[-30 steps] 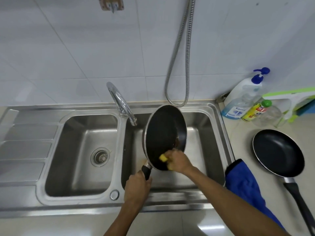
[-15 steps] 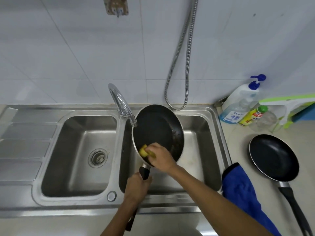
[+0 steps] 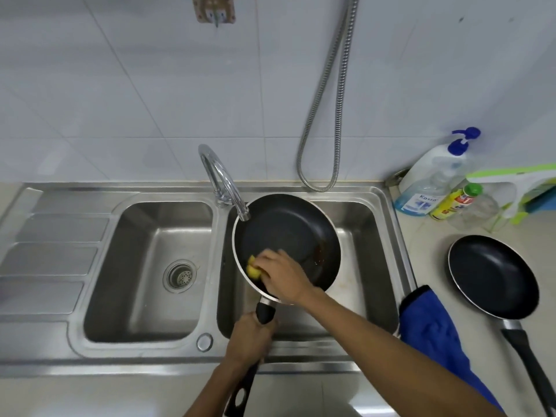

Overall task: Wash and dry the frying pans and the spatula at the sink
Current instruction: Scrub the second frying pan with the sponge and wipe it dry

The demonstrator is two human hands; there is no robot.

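Hands: left grips pan handle, right presses sponge inside.

Brushed steel sink, matt black pan, glossy tiles

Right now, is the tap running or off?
Off, it seems: no stream of water shows falling from the tap, whose spout hangs just over the rim of the pan.

The pan now lies flatter and rounder to the camera than a second ago, its far-left rim under the tap. The right hand and yellow sponge are further left inside it.
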